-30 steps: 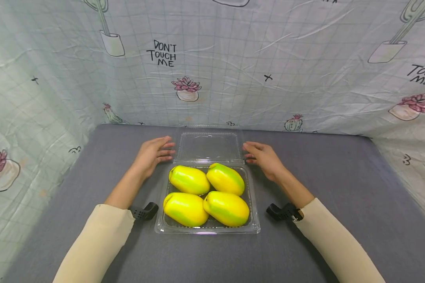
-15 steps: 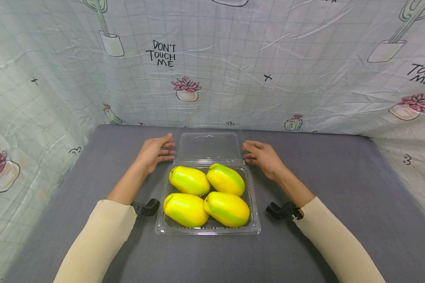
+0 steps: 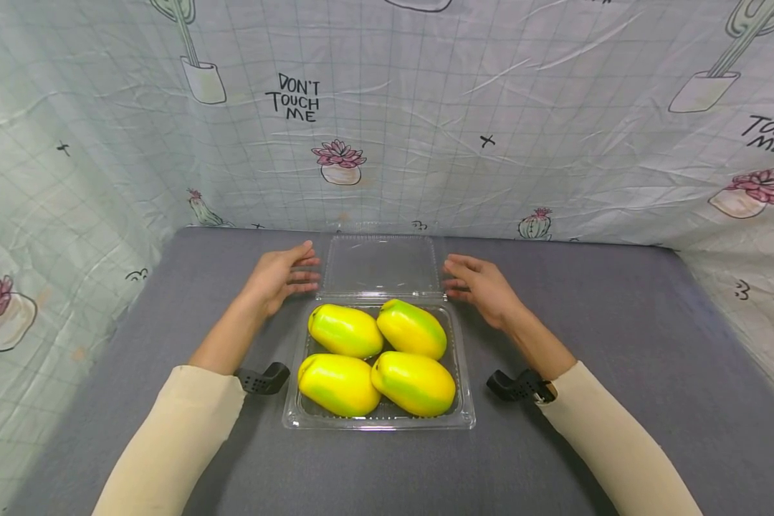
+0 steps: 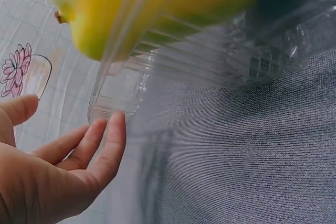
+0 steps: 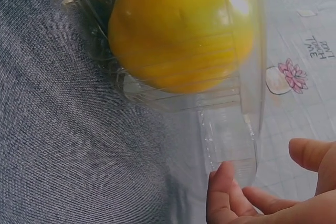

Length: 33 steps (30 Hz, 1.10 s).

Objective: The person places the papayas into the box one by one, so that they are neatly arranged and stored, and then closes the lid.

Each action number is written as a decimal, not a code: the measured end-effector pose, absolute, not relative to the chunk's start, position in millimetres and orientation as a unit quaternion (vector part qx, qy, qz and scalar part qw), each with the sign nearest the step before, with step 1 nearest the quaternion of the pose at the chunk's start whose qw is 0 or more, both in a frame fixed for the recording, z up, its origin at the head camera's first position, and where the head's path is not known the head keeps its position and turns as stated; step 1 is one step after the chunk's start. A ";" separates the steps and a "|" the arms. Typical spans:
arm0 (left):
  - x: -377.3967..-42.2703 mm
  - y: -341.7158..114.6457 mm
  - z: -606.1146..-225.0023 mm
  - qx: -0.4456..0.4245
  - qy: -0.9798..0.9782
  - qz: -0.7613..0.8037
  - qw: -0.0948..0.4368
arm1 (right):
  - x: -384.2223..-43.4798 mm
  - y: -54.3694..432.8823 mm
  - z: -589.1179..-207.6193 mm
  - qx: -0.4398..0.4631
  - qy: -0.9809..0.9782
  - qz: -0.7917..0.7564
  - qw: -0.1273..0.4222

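A clear plastic clamshell box (image 3: 380, 424) stands in the middle of the table with its lid (image 3: 382, 265) folded back toward the curtain. Several yellow-green fruits (image 3: 413, 383), shaped like mangoes or papayas, lie in its base in two rows. At the lid's left edge is my left hand (image 3: 277, 279), thumb raised, fingertips at the plastic in the left wrist view. My right hand (image 3: 479, 287) mirrors it on the right edge, its fingers (image 5: 223, 184) loosely bent and close against the lid. Whether either hand bears the lid's weight is hard to tell.
Grey cloth covers the table (image 3: 587, 344). A pale printed curtain (image 3: 413, 129) rises behind the lid and along both sides. Each wrist wears a black camera mount (image 3: 519, 387).
The lid's far part has risen slightly and now tilts up a little. Both hands have shifted only slightly, staying at its two sides. The fruits stay in place.
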<state>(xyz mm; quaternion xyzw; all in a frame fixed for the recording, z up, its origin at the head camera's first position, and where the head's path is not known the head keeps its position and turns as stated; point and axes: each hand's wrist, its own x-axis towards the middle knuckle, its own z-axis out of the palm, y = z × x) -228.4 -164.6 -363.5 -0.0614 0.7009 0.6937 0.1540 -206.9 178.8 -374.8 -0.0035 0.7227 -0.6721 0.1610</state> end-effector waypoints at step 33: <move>-222.5 -164.9 -346.4 0.048 0.674 0.724 0.137 | -200.3 189.8 -353.0 -0.037 0.681 -0.719 0.132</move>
